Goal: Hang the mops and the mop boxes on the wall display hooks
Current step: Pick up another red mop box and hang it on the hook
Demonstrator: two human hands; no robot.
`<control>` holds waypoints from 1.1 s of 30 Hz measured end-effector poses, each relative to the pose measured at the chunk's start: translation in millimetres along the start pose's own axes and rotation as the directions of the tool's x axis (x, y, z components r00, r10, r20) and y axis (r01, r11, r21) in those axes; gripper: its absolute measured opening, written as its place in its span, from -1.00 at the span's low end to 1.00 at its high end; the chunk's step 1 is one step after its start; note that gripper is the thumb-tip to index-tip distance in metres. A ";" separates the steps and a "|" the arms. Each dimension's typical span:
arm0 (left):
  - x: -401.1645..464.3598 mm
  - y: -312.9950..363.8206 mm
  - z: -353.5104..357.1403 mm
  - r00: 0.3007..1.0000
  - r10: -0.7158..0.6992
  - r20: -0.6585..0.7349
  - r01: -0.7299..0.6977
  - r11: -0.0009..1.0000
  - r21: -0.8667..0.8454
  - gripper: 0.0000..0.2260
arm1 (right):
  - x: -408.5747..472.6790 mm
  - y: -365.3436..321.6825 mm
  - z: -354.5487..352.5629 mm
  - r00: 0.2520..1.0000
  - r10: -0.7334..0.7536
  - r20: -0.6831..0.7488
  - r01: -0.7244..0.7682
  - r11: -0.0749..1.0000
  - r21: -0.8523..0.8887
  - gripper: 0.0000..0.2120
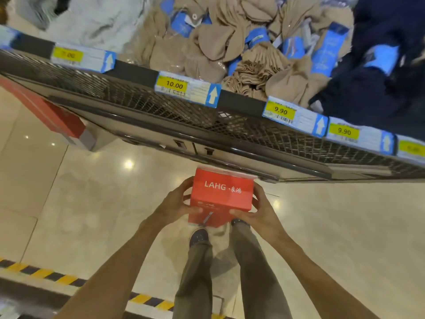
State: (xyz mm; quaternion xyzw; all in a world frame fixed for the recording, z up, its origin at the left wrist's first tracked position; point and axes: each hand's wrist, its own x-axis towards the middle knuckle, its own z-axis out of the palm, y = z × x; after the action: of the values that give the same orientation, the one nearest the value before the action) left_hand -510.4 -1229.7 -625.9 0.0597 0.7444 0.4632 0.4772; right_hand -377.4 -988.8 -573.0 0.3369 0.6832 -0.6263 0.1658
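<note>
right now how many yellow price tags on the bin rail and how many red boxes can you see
Yellow price tags: 5 (the leftmost and the rightmost are blurred)
Red boxes: 2 (the one gripped by left hand and right hand, another left under the bin)
Total: 7

I count two hands, left hand and right hand, on one red mop box; one more red box at left; five yellow price tags; two shoes.
</note>
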 end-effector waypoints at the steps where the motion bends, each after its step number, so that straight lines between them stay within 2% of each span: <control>1: -10.1 9.3 -1.7 1.000 0.011 0.003 -0.011 1.000 0.001 -0.14 | -9.3 -7.9 -0.8 1.000 -0.014 -0.006 0.014 1.000 0.003 -0.19; 6: -70.8 68.5 -7.3 0.997 0.077 0.012 -0.077 0.996 0.035 -0.09 | -69.9 -52.4 -15.2 0.996 -0.084 -0.032 0.084 0.996 -0.005 -0.08; 10: -123.1 124.9 -8.4 0.988 0.153 0.036 -0.155 0.986 0.068 0.02 | -133.6 -98.8 -36.0 0.984 -0.167 -0.069 0.167 0.986 0.001 -0.11; 14: -165.7 183.1 0.1 0.971 0.233 0.047 -0.238 0.961 0.140 -0.10 | -198.1 -139.3 -58.1 0.953 -0.253 -0.168 0.259 0.966 0.011 -0.16; 20: -205.7 275.2 35.6 0.925 0.353 0.142 -0.375 0.906 0.197 -0.17 | -281.7 -176.4 -114.3 0.889 -0.331 -0.316 0.362 0.931 0.041 -0.18; 27: -230.6 386.7 137.5 0.834 0.483 0.268 -0.544 0.803 0.245 -0.18 | -382.7 -186.6 -216.0 0.765 -0.386 -0.515 0.468 0.883 0.033 -0.24; 33: -248.4 459.2 264.8 0.752 0.553 0.359 -0.638 0.748 0.184 -0.29 | -462.2 -157.5 -314.5 0.633 -0.389 -0.670 0.526 0.851 0.003 -0.33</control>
State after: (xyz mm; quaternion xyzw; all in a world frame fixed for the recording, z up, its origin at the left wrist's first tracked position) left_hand -336.2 -935.2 -150.9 0.4323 0.6697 0.4621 0.3886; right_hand -89.3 -799.5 -105.5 0.3611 0.6943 -0.5563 -0.2795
